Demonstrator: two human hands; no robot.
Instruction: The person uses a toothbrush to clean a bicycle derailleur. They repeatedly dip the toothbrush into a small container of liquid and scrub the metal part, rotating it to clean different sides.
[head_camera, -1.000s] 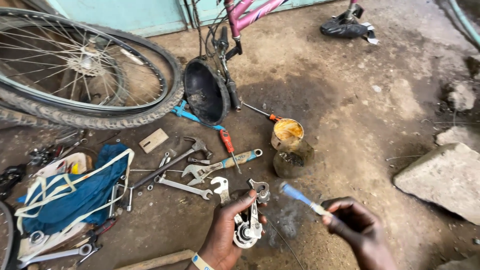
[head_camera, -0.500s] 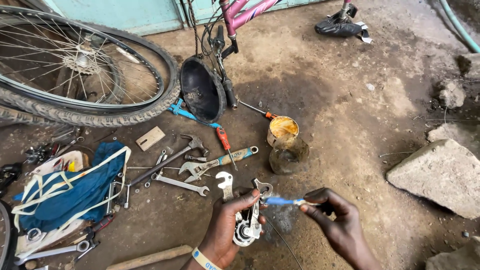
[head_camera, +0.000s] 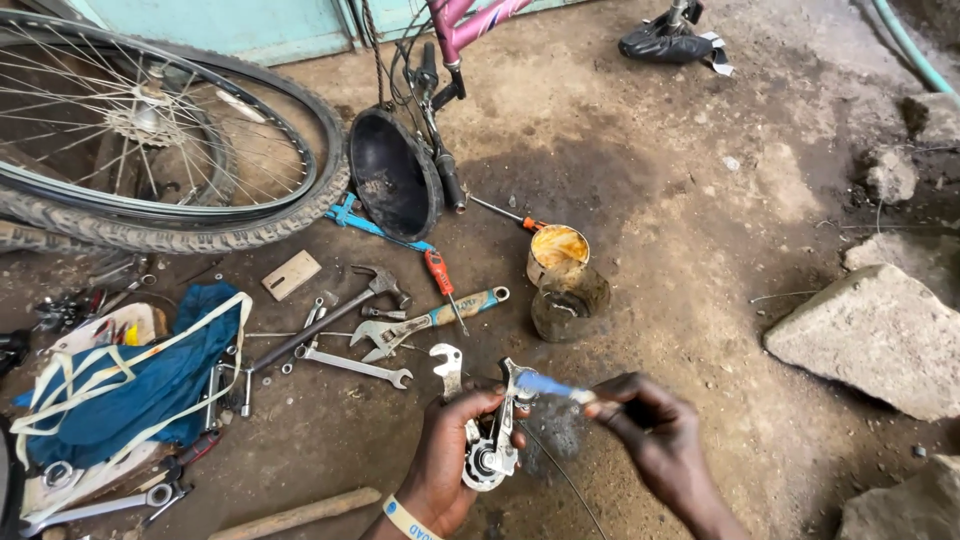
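Note:
My left hand (head_camera: 445, 465) grips a metal bicycle derailleur (head_camera: 497, 440) near the bottom middle of the view, held upright above the dirt floor. My right hand (head_camera: 655, 435) holds a small brush with a blue tip (head_camera: 548, 387), and that tip touches the top of the derailleur. A thin cable (head_camera: 560, 478) trails from the part toward the bottom edge. A yellowish wristband (head_camera: 405, 518) is on my left wrist.
Spanners, a hammer (head_camera: 330, 318), an adjustable wrench (head_camera: 425, 322) and a red screwdriver (head_camera: 440, 278) lie on the floor ahead. Two tins (head_camera: 560, 275) stand nearby. A bicycle wheel (head_camera: 150, 150), a pink frame (head_camera: 470, 25), a blue bag (head_camera: 130, 385) and rocks (head_camera: 875, 335) surround me.
My right hand has brought the brush leftward from beside the derailleur until its tip rests on the part. My left hand has kept hold of the derailleur.

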